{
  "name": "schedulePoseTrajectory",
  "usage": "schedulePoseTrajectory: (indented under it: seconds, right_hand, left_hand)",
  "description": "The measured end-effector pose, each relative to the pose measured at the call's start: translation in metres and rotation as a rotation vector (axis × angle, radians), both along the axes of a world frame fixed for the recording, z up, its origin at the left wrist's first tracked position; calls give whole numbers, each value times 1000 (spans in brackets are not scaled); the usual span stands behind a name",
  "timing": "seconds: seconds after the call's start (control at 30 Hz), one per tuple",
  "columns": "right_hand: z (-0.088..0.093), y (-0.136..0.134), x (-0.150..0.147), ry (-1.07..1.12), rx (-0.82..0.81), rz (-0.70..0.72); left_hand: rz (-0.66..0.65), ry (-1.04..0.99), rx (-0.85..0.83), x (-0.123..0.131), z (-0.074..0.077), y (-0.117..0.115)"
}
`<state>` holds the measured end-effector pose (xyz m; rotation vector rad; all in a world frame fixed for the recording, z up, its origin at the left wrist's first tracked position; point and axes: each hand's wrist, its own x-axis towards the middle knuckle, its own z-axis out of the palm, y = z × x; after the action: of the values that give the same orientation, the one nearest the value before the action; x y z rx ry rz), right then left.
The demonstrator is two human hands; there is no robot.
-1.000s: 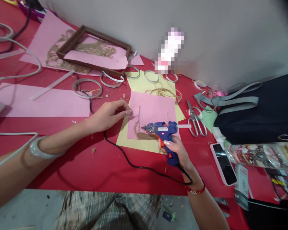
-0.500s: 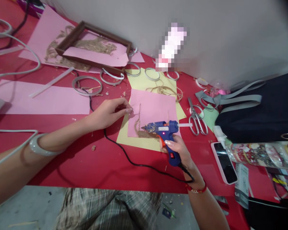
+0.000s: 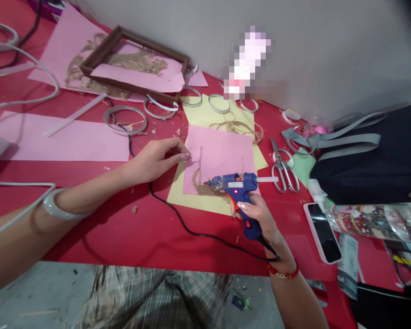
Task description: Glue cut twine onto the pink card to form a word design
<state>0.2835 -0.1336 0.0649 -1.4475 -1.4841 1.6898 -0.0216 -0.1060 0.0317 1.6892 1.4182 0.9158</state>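
Note:
My right hand (image 3: 260, 219) grips the handle of a blue glue gun (image 3: 238, 187), its nozzle pointing left at a line of brown twine (image 3: 197, 176) glued on a pink paper sheet (image 3: 222, 157). The pink sheet lies on a yellow sheet (image 3: 205, 203). My left hand (image 3: 157, 160) rests at the pink sheet's left edge, fingers pinched together on its upper left corner. The gun's black cord (image 3: 192, 230) runs across the red table (image 3: 123, 237) between my arms.
Scissors (image 3: 284, 169) lie right of the papers, a phone (image 3: 324, 230) and a dark bag (image 3: 373, 160) further right. Several metal rings (image 3: 125, 119), loose twine (image 3: 239, 128), a wooden frame (image 3: 137, 64) on pink paper and white cables (image 3: 23, 103) fill the back and left.
Both hands have stayed almost still. The view has shifted slightly, so everything sits a little higher and to the right in the picture.

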Motion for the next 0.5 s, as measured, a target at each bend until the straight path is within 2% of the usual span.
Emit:
schedulePoseTrajectory:
  seconds: [0.5]
  right_hand:
    - [2,-7,6,-36,-29,-80]
  left_hand:
    - [7,5,-12,0,-1,0]
